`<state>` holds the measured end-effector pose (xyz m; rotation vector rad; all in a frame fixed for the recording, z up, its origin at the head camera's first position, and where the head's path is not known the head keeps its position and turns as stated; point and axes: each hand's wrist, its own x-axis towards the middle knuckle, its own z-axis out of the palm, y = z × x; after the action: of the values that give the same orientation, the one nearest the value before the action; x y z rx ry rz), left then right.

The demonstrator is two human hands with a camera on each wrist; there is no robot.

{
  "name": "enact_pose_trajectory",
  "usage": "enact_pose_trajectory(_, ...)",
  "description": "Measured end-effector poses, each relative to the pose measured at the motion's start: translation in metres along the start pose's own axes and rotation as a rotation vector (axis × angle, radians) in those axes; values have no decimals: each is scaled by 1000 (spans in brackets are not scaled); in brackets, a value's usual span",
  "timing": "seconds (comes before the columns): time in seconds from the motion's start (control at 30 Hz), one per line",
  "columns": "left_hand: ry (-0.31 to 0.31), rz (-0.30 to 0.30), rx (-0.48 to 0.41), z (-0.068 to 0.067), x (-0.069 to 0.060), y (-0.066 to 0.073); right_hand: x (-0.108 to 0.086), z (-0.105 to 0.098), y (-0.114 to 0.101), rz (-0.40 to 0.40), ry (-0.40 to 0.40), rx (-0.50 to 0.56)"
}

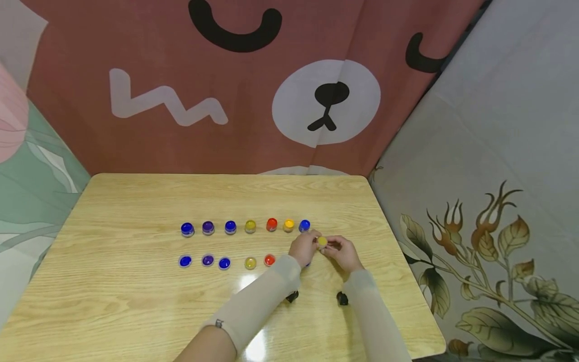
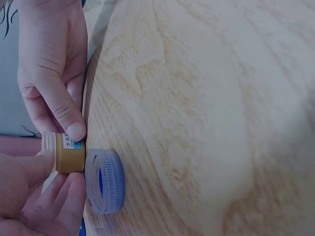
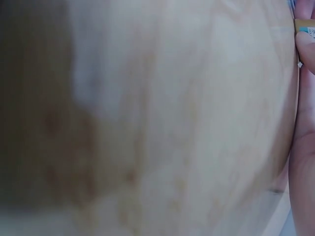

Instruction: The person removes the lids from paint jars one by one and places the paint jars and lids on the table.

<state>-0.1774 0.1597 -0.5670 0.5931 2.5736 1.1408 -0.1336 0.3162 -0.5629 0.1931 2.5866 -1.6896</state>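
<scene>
Both hands hold a small ochre-yellow paint jar (image 1: 322,242) upright between them, near the right end of the rows. My left hand (image 1: 303,249) pinches its clear lid (image 2: 48,146), which sits on the jar, in the left wrist view. From the other side my right hand (image 1: 346,254) grips the jar's body, thumb by the label. Beside the jar in the left wrist view lies a blue ridged lid (image 2: 105,181) on the table. Only a corner of the jar (image 3: 306,28) and part of the right hand show in the right wrist view.
Several open paint jars stand in a row, from a blue jar (image 1: 187,230) to another blue jar (image 1: 304,225). Nearer lie lids, including a yellow lid (image 1: 250,263) and a red lid (image 1: 269,260). The left sleeve covers part of that row. A curtain (image 1: 181,146) hangs behind the wooden table (image 1: 135,311).
</scene>
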Motion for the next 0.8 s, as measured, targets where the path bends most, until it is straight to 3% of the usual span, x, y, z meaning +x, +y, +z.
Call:
enact_pose_trajectory(0.2, 5, -17, -58, 0, 0, -1, 11, 1, 26, 16, 25, 12)
enact_pose_trajectory(0.33, 1, -10, -45, 2, 3, -3, 20, 4, 45, 31, 46, 24)
enact_pose_trajectory(0.57, -30, 16, 19, 2, 4, -4, 20, 3, 45, 31, 42, 23)
enact_pose_trajectory(0.8, -5, 2, -1, 2, 3, -3, 21, 4, 45, 39, 50, 37)
